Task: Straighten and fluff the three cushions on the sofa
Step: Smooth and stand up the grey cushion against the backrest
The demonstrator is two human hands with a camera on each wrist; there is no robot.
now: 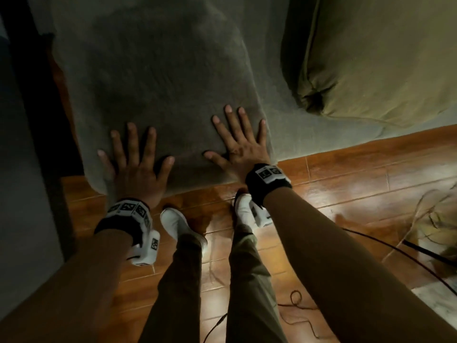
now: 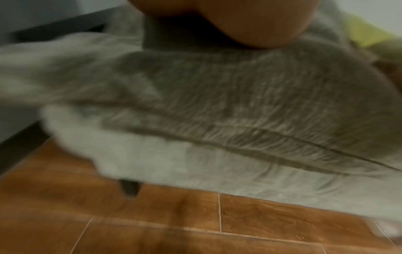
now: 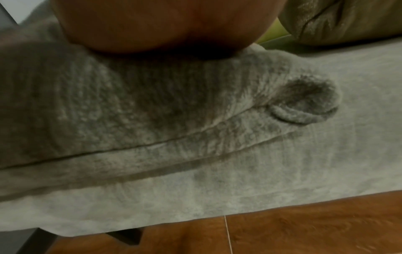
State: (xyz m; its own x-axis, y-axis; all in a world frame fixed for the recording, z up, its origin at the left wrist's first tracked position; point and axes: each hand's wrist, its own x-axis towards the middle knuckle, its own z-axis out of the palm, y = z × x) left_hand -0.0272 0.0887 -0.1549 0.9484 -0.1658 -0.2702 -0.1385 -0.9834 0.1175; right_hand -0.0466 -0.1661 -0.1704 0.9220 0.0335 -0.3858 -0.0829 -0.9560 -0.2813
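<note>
Left hand (image 1: 134,167), right hand (image 1: 241,144) flat on grey cushion (image 1: 158,78), sofa (image 1: 321,134), wood-look tile floor (image 1: 346,184)

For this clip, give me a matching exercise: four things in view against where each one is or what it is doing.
Things:
1. grey cushion
2. olive cushion
3. left hand
4. black cable

Places or states:
A. lies on the wooden floor
B. flat on the cushion's near left part
C. under both hands
D. right of the grey one, untouched

Pairs: 1-C, 2-D, 3-B, 4-A

Fuzzy grey cloth cushion (image 1: 158,95); glossy wood-look floor (image 1: 358,174)
</note>
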